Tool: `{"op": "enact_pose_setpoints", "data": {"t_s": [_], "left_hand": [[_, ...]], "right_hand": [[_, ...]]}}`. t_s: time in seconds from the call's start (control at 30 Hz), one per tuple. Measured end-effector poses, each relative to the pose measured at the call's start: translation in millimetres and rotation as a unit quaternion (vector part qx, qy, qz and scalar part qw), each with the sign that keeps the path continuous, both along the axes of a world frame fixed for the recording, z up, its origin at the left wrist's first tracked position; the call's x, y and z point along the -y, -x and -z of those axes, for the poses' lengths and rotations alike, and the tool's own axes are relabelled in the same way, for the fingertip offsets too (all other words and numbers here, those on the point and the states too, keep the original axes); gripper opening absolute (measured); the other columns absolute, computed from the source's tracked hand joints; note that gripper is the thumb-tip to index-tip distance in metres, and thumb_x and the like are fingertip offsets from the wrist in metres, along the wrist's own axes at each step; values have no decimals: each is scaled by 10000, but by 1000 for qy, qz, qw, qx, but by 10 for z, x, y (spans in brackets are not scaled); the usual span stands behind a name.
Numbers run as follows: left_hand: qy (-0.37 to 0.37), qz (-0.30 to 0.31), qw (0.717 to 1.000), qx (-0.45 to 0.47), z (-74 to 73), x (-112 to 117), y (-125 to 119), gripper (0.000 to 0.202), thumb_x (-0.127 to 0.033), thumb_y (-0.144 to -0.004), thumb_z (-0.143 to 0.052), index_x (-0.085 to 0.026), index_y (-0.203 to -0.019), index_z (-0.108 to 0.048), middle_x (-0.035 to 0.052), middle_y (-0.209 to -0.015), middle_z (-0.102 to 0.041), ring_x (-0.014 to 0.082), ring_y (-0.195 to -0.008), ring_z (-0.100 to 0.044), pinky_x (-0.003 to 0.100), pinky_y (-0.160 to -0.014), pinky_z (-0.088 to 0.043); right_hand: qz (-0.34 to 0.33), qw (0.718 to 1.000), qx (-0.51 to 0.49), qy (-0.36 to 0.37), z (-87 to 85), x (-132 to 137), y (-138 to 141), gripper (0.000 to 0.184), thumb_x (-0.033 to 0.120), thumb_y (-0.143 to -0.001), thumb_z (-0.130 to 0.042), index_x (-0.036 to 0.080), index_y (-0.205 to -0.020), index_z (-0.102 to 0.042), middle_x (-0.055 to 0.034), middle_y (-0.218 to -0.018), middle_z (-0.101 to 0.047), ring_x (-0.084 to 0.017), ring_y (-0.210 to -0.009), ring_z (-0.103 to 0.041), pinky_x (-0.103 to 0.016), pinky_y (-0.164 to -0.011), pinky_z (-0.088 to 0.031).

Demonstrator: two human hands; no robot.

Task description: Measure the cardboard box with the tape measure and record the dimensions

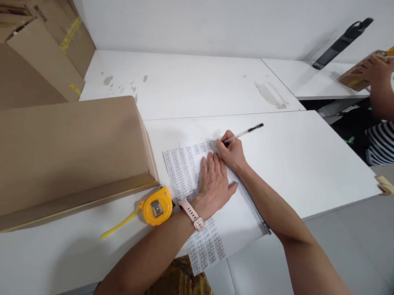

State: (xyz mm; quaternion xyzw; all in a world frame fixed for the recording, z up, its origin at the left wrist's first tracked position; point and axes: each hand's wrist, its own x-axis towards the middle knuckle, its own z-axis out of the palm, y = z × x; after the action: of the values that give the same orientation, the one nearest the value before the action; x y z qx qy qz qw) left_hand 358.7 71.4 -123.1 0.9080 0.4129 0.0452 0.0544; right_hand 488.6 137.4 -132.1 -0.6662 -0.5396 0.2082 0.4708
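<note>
My right hand (233, 153) is closed around a pen (242, 134) with a clear barrel and a black end. Its tip is hidden by my fingers, at the upper right of a sheet of paper (183, 167) covered in columns of small handwriting. My left hand (214, 183) lies flat on the sheet, fingers stretched out, with a pale pink watch strap on the wrist. Beneath my right forearm runs a thin dark strip (253, 206) along the paper's right side. A yellow tape measure (157, 206) rests beside my left forearm, its yellow strap trailing left.
A large cardboard box (67, 151) fills the left of the white table (301, 160). More cardboard boxes (44, 44) are stacked behind it. At the right, another person's hands (380, 71) hold a small box (355, 80) and a yellow tool, near a dark bottle (339, 45).
</note>
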Motion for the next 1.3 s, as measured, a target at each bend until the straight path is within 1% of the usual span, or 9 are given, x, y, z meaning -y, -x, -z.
{"op": "enact_pose_setpoints", "data": {"t_s": [0.17, 0.37, 0.5, 0.6, 0.77, 0.97, 1.07, 1.17, 1.3], "left_hand": [[14, 7, 1000, -10, -14, -10, 3, 858, -596, -998, -408, 67, -1538, -341, 293, -1623, -278, 422, -1536, -200, 569, -1252, -168], [36, 7, 999, -13, -17, -43, 6, 870, -591, -994, -430, 77, -1540, -323, 300, -1629, -251, 425, -1539, -180, 569, -1255, -159], [42, 4, 999, 3, -78, 3, 3, 839, -553, -989, -486, 66, -1536, -335, 303, -1633, -249, 431, -1538, -176, 574, -1252, -176], [3, 24, 999, 47, -237, 186, 89, 672, -432, -966, -593, 19, -1451, -475, 299, -1573, -391, 424, -1506, -290, 575, -1216, -275], [-91, 50, 974, 202, -381, 577, 720, 249, -275, -962, -587, -116, -1149, -631, 182, -1221, -658, 339, -1203, -588, 487, -1013, -501], [-146, -88, 971, 166, -44, 540, 1653, 475, -262, -926, -634, -111, -1360, -513, 241, -1377, -570, 419, -1253, -531, 579, -1004, -467], [-87, -127, 974, 164, 10, 450, 1790, 539, -283, -905, -660, -161, -1406, -501, 205, -1343, -609, 399, -1200, -580, 551, -973, -484], [1, -134, 964, 230, -89, 493, 1799, 525, -289, -851, -699, -174, -1340, -547, 172, -1224, -670, 370, -1150, -611, 525, -984, -478], [205, -106, 909, 348, -344, 774, 1843, 574, -380, -812, -712, -225, -1326, -510, 95, -1107, -690, 267, -949, -673, 413, -862, -533]], "right_hand": [[-4, 995, 81, -61, -98, 137, -305, 87, 309, -910, -556, 231, -915, -592, -17, -801, -627, -173, -695, -550, -314, -641, -446], [-45, 952, 300, -21, 19, 682, -614, 353, 70, -833, -439, 224, -1028, -690, -104, -981, -726, -264, -924, -635, -393, -778, -510], [-12, 967, 252, -30, 164, 860, -663, 481, 91, -866, -401, 226, -1269, -624, -98, -1130, -737, -244, -1035, -663, -394, -881, -529], [78, 980, 181, -21, 218, 839, -765, 480, 163, -882, -410, 207, -1329, -579, -84, -1006, -755, -222, -872, -693, -379, -820, -534], [123, 986, 108, -2, 267, 808, -904, 406, 248, -866, -444, 184, -1215, -641, -88, -934, -755, -221, -814, -678, -373, -795, -512], [136, 990, 36, 4, 239, 789, -909, 346, 307, -857, -488, 201, -1134, -668, -89, -933, -751, -224, -815, -654, -392, -815, -515], [185, 983, -12, 19, 77, 844, -787, 310, 294, -852, -511, 177, -1091, -671, -124, -972, -750, -237, -867, -663, -407, -833, -515], [179, 984, 5, -5, -236, 1079, -361, 269, 316, -884, -533, 177, -1059, -682, -122, -974, -745, -234, -889, -660, -405, -848, -504], [-137, 989, -15, 46, -661, 1565, 566, 342, 450, -974, -499, 185, -1082, -686, -101, -998, -727, -209, -873, -667, -364, -781, -529]]}}
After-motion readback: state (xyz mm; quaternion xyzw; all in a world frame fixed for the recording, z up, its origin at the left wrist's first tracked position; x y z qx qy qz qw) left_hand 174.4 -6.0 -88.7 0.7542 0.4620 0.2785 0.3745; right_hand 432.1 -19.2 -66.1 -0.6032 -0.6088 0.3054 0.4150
